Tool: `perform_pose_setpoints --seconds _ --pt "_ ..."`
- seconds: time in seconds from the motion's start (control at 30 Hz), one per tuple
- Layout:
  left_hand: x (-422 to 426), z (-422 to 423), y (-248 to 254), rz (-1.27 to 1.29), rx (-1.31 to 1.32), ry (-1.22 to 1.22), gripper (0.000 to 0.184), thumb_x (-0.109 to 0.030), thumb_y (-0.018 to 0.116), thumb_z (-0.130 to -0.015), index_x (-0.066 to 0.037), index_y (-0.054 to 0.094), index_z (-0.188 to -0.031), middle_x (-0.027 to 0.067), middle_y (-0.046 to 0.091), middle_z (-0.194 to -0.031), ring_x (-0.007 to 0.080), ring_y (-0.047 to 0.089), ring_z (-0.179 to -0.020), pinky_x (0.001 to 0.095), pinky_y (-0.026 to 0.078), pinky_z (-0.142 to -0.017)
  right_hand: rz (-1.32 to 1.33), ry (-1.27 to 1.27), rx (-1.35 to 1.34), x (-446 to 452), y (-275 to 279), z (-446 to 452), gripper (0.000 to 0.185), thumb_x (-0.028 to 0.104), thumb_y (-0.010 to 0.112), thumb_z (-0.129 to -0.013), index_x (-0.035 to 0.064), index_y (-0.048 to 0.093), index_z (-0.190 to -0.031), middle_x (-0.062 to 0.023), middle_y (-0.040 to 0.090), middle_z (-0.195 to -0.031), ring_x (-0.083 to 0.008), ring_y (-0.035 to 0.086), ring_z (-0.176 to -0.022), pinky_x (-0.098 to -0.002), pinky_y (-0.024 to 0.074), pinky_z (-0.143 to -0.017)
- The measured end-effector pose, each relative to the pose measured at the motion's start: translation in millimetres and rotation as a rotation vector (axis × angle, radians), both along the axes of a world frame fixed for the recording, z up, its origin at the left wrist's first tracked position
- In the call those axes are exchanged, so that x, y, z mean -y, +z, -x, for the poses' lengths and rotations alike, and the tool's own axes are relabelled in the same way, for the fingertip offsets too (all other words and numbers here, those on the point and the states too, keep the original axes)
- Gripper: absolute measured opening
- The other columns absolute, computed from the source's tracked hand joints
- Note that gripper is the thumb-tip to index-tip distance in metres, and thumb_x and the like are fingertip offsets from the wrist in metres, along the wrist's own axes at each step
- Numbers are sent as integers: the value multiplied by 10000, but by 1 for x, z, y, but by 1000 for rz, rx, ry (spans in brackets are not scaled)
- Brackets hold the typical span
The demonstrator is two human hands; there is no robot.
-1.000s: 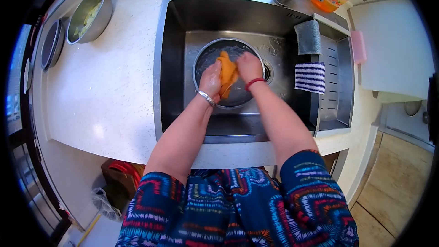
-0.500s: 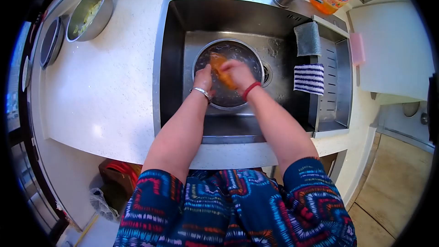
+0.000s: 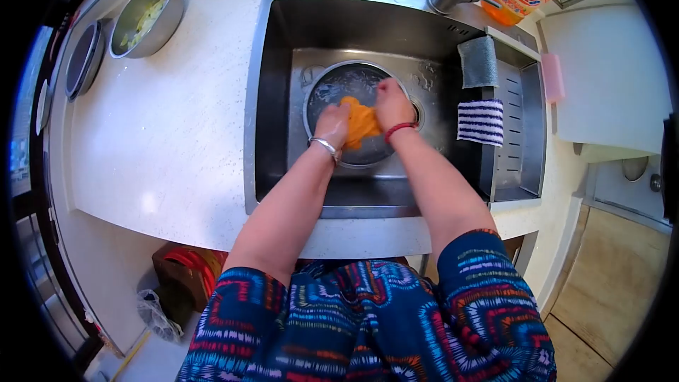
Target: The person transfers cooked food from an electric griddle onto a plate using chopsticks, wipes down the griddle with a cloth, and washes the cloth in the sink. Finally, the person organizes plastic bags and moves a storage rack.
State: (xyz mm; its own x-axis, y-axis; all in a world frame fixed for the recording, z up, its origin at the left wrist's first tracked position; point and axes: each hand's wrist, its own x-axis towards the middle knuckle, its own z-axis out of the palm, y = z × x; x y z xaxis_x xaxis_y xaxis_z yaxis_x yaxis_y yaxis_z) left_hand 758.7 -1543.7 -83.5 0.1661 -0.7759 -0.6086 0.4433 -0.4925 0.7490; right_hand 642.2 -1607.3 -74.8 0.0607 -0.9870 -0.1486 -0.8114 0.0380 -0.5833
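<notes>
While the cloth [image 3: 361, 126] is showing at the basin's [image 3: 361, 165] middle, the left hand [image 3: 332, 126] is pinching it from nine o'clock; the right hand [image 3: 393, 107] is curling at two, though I can't tell what its fingers are gripping. They're apparently washing it, the next move probably needing a firm hold.
</notes>
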Motion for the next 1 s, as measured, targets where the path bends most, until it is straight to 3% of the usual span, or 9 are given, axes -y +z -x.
perform_pose_setpoints --seconds 0.13,0.17,0.27,0.37,0.53,0.63,0.8,0.87,1.0 --pt "7 -21 -25 -169 476 33 300 -297 531 -753 -75 438 -931 56 491 -794 138 457 -652 283 388 -504 80 -61 -51 1 -63 22 275 120 495 -720 73 494 -991 -158 577 -889 -334 555 -794 -408 431 -696" --pt "5 -23 5 -269 269 23 351 -309 547 -738 -103 420 -991 60 490 -860 172 458 -724 333 410 -560 176 0 7 2 -83 23 318 76 517 -692 58 496 -1009 -157 575 -905 -323 558 -808 -405 430 -705" --pt "5 -21 8 -439 190 80 307 -303 545 -738 -126 460 -974 62 507 -825 187 465 -693 352 423 -602 -799 -178 877 -6 -47 -9 307 71 592 -644 25 535 -943 -111 587 -848 -198 563 -742 -288 439 -686" --pt "3 -31 -44 -419 -325 214 275 -348 536 -738 -151 509 -928 59 519 -758 190 460 -656 325 426 -644 -541 204 836 -29 -2 -45 136 96 615 -657 38 522 -737 -32 555 -717 -149 527 -645 -239 427 -604" --pt "-13 -5 -21 1005 -1315 182 228 -372 447 -766 -152 504 -780 76 562 -779 187 526 -806 348 426 -696 -153 343 328 -69 90 -68 235 262 590 -697 50 491 -668 -151 544 -664 -289 535 -642 -344 427 -599" --pt "0 -16 -7 -167 -592 185 252 -338 404 -814 -113 516 -833 109 565 -828 205 541 -775 370 432 -690 -101 97 269 -46 38 -62 216 282 512 -746 70 509 -787 -188 561 -801 -372 521 -780 -403 423 -674" --pt "4 -8 10 -89 -287 201 309 -292 413 -824 -23 491 -954 149 563 -857 273 550 -773 372 439 -687 -413 -10 664 -16 10 -33 224 244 483 -791 41 521 -877 -124 580 -813 -251 564 -761 -327 439 -656" --pt "10 -16 2 64 828 -46 359 -304 495 -787 17 473 -947 161 561 -864 278 554 -778 352 436 -675 -795 -98 1003 -16 19 -30 221 213 473 -807 29 517 -920 -93 575 -830 -193 566 -756 -293 444 -646" --pt "8 -14 7 20 956 22 391 -296 578 -729 42 487 -904 175 566 -850 277 556 -778 332 432 -665 -861 46 1005 -24 24 -18 203 126 484 -799 12 491 -967 -72 557 -869 -163 556 -776 -257 447 -676"
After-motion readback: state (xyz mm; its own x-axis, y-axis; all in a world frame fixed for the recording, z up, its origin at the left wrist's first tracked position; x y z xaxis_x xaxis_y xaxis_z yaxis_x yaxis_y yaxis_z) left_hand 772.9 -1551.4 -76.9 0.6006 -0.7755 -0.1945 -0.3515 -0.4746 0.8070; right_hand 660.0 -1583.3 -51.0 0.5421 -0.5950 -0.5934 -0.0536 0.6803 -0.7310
